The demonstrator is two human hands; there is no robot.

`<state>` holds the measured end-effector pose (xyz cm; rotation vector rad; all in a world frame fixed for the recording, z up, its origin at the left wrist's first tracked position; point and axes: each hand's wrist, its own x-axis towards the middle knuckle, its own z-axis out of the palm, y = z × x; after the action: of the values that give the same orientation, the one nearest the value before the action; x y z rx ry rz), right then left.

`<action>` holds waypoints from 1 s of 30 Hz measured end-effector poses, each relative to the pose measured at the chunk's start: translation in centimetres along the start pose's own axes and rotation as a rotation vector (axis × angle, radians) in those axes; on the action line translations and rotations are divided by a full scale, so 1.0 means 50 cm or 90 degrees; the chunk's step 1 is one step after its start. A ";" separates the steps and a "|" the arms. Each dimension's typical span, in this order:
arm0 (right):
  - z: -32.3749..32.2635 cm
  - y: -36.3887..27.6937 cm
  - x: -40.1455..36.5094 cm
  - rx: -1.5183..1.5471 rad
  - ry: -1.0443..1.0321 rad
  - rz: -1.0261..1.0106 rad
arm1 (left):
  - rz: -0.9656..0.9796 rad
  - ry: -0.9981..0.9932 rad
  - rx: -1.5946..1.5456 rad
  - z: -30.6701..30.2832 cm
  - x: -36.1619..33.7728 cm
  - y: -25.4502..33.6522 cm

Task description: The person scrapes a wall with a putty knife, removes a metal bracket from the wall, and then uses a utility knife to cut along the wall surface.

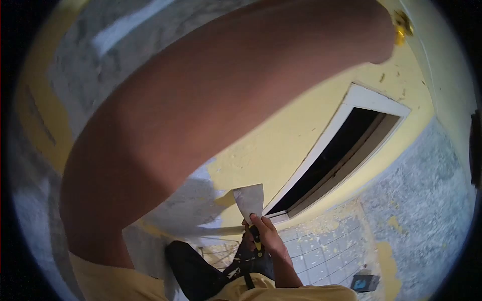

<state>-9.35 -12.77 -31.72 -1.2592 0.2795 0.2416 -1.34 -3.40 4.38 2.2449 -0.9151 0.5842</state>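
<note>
My right hand (266, 235) sits low in the middle of the view and grips the black and yellow handle of a putty knife (249, 200). Its wide metal blade points up and lies against the yellow wall (281, 135), at the edge of a patch scraped down to grey plaster (188, 203). My left arm (211, 115) is raised and fills much of the view, running from lower left to upper right. The arm ends in a rounded bend at the top right, and the left hand itself is not visible.
A white-framed dark opening (346, 145) is set in the wall right of the blade. Below lies a white tiled floor (321, 253) strewn with yellow paint flakes, with a small dark device (364, 283) on it. A yellow fitting (401, 27) shows at top right. My dark-trousered knee (198, 271) is underneath.
</note>
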 end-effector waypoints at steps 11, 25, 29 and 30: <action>0.017 -0.004 0.000 0.030 0.017 -0.019 | 0.156 0.115 0.022 0.104 -0.051 -0.088; -0.001 0.001 0.009 0.001 -0.001 -0.004 | 0.518 0.185 0.002 0.123 -0.022 -0.097; -0.005 0.012 0.000 0.010 0.006 0.006 | 0.622 0.143 -0.040 0.113 -0.031 -0.112; -0.008 0.018 -0.002 0.000 0.012 0.006 | 0.600 0.132 -0.084 0.126 -0.031 -0.110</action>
<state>-9.79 -12.91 -32.62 -1.2609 0.3010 0.2377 2.69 -4.02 -3.08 1.4947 -1.8224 1.0878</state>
